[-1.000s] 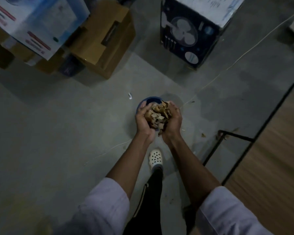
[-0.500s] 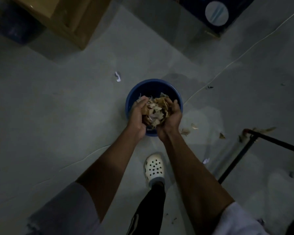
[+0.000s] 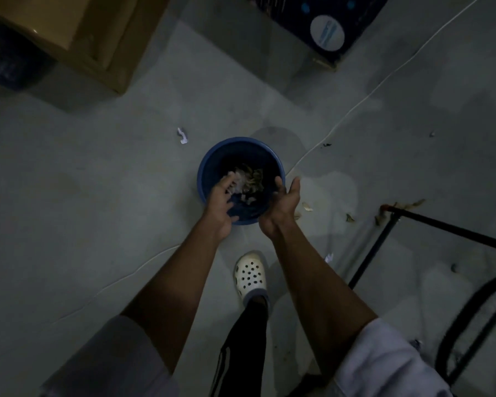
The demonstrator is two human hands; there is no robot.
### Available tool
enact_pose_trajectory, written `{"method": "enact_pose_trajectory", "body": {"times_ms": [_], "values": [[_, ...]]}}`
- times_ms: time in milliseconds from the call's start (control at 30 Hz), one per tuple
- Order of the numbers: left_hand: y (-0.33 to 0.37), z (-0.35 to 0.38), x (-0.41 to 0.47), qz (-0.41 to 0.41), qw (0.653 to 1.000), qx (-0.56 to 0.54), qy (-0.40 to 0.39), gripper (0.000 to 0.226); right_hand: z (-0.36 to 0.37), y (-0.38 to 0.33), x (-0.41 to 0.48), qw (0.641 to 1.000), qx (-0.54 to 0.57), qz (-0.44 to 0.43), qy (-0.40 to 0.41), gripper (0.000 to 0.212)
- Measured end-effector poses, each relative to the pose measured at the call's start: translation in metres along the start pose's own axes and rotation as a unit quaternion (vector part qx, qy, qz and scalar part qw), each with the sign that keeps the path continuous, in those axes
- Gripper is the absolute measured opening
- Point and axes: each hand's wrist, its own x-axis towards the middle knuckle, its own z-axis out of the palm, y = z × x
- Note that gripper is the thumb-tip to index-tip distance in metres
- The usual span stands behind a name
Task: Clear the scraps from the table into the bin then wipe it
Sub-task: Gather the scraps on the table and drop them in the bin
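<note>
A round blue bin [image 3: 212,164] stands on the grey floor below me. A clump of brown and pale scraps [image 3: 248,179] is inside it, blurred. My left hand [image 3: 221,203] hovers over the bin's near left rim with fingers spread and nothing in it. My right hand [image 3: 282,204] is over the near right rim, palm turned inward, fingers straight, holding nothing. The table itself is out of view.
A few loose scraps [image 3: 307,206] lie on the floor right of the bin, near a black metal frame [image 3: 441,227]. A white scrap [image 3: 182,136] lies left of the bin. Cardboard boxes [image 3: 78,38] and a dark printed box [image 3: 327,27] stand beyond. A thin cord [image 3: 370,96] crosses the floor.
Both hands held the heap of scraps together over the bin; now they have parted and opened, and the scraps have dropped into the bin.
</note>
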Motion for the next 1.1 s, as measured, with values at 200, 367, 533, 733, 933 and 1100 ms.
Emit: {"method": "enact_pose_trajectory", "body": {"times_ms": [200, 367, 533, 733, 933, 1100], "values": [[-0.011, 0.035, -0.133, 0.082, 0.994, -0.007, -0.070, 0.047, -0.032, -0.058, -0.137, 1.000, 0.018, -0.018, 0.006, 0.066], [-0.049, 0.078, -0.275, 0.172, 0.972, 0.031, -0.154, 0.039, -0.092, -0.120, -0.282, 0.992, 0.029, -0.073, -0.098, 0.053], [-0.135, 0.111, -0.431, 0.255, 0.939, 0.064, -0.223, 0.027, -0.195, -0.169, -0.436, 0.970, -0.026, -0.177, -0.162, 0.035], [-0.287, 0.138, -0.542, 0.264, 0.913, 0.126, -0.285, 0.020, -0.376, -0.183, -0.552, 0.947, -0.093, -0.292, -0.100, 0.028], [-0.420, 0.163, -0.593, 0.204, 0.895, 0.257, -0.302, 0.020, -0.523, -0.174, -0.593, 0.945, -0.072, -0.318, 0.008, 0.024], [-0.494, 0.191, -0.603, 0.158, 0.860, 0.382, -0.299, 0.017, -0.609, -0.166, -0.595, 0.942, -0.043, -0.321, 0.089, 0.016]]}}
